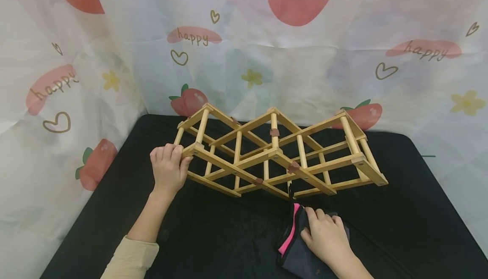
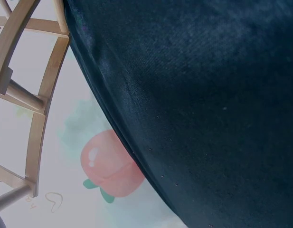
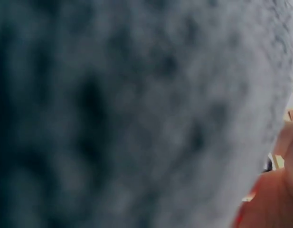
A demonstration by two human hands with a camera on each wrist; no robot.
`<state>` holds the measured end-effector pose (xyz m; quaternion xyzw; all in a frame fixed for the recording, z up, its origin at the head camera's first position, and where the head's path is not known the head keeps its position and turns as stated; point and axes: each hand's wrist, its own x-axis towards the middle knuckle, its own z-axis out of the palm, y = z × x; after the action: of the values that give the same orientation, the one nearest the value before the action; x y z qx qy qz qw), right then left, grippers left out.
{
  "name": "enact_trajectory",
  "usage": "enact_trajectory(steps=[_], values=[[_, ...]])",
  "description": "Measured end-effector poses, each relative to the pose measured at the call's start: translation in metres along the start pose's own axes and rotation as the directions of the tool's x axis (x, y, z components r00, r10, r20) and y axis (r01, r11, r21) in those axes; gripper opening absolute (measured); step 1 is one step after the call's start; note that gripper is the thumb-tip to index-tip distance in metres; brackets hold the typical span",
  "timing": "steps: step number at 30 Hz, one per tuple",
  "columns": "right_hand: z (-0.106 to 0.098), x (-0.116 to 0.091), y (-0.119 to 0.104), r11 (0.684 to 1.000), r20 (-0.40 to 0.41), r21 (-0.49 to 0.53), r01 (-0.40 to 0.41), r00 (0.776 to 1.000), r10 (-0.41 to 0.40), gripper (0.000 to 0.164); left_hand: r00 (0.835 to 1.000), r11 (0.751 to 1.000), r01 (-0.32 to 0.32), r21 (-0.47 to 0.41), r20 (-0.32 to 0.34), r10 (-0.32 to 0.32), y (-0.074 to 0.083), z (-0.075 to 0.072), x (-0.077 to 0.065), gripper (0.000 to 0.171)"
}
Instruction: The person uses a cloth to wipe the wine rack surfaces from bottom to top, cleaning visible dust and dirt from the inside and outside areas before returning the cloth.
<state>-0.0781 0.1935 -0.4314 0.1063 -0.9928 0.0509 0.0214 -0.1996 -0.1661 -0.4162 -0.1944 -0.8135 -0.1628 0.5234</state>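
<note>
A light wooden lattice rack (image 1: 275,154) of crossed slats and round dowels stands on the black-covered table, with brown wraps on several bars. My left hand (image 1: 167,167) grips its near left corner, thumb on the front side and fingers over the top. Part of the rack (image 2: 34,147) shows in the left wrist view. In front of the rack, my right hand (image 1: 328,234) holds a dark grey fabric pouch (image 1: 299,251) with a pink strip along its black-trimmed edge. Blurred grey fabric (image 3: 137,114) fills most of the right wrist view, hiding most of the hand.
Black cloth (image 1: 225,236) covers the table, with a fold running across its right part. A white backdrop (image 1: 312,71) printed with red fruit, hearts and "happy" rises behind and at both sides, close behind the rack.
</note>
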Motion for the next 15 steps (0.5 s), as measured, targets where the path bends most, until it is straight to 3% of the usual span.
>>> enact_trajectory(steps=[9, 15], values=[[-0.002, -0.008, -0.001, 0.998, 0.168, 0.012, 0.059, 0.984, -0.060, 0.089, 1.000, 1.000, 0.001, 0.002, -0.008, -0.001, 0.001, 0.000, 0.000, 0.047], [-0.003, -0.014, -0.002, 0.995, 0.316, 0.082, 0.056, 0.945, -0.079, 0.122, 1.000, 1.000, 0.002, 0.001, -0.010, -0.002, 0.001, -0.001, 0.000, 0.047]])
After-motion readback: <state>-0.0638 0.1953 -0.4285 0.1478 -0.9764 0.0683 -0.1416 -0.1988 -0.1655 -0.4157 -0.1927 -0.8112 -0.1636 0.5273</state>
